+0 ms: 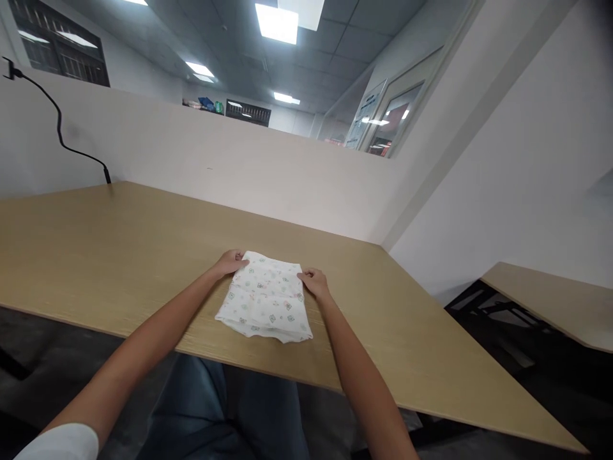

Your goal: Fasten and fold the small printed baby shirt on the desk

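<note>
A small white cloth garment (268, 297), printed with little grey, green and pink figures, lies spread on the wooden table. Its far edge is narrower, while the near edge flares out and looks wavy; the exact kind of garment is unclear. At the far left corner, my left hand (230, 262) is closed, thumb over the cloth. My right hand (315, 282) pinches the right side just below the far right corner. A crease runs across the middle of the cloth.
The tan wooden table (143, 255) stretches left and right, its front edge just above my knees. Behind it rises a white partition (268, 172). A black gooseneck holder (60, 124) stands at the back left. Another table (550, 300) is off to the right.
</note>
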The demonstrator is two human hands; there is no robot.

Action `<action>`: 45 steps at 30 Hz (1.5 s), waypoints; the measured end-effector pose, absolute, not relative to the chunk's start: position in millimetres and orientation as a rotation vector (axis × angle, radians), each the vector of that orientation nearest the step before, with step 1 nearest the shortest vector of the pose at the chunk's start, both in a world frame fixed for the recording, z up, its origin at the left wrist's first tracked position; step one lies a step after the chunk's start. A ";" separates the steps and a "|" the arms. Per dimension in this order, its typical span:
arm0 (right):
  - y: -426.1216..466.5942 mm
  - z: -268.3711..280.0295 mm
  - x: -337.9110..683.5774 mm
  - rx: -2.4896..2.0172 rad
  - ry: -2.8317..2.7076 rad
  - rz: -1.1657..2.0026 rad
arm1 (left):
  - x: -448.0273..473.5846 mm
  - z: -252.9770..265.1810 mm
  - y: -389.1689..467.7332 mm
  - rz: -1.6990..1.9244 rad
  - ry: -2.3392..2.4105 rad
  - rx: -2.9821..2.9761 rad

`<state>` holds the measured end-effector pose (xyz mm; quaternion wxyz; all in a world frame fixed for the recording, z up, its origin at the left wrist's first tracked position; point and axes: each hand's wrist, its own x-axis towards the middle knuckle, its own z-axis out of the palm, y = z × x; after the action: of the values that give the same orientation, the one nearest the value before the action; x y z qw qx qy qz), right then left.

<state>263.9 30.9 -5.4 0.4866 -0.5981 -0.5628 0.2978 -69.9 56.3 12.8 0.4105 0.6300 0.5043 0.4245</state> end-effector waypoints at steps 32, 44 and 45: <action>-14.1 27.4 260.1 -1.225 -2.289 0.644 | -80.1 48.2 22.5 0.273 1.058 2.239; -29.6 61.6 254.1 -1.001 -1.728 -0.035 | -62.6 73.9 -2.8 1.403 1.236 2.599; -29.5 62.3 258.1 -1.017 -1.812 0.011 | -62.4 70.7 -3.1 1.331 1.222 2.654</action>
<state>258.1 -29.5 62.3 0.5070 -0.4216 -0.7517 0.0047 -62.4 -3.1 70.7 -0.0345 0.8260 0.3804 0.4144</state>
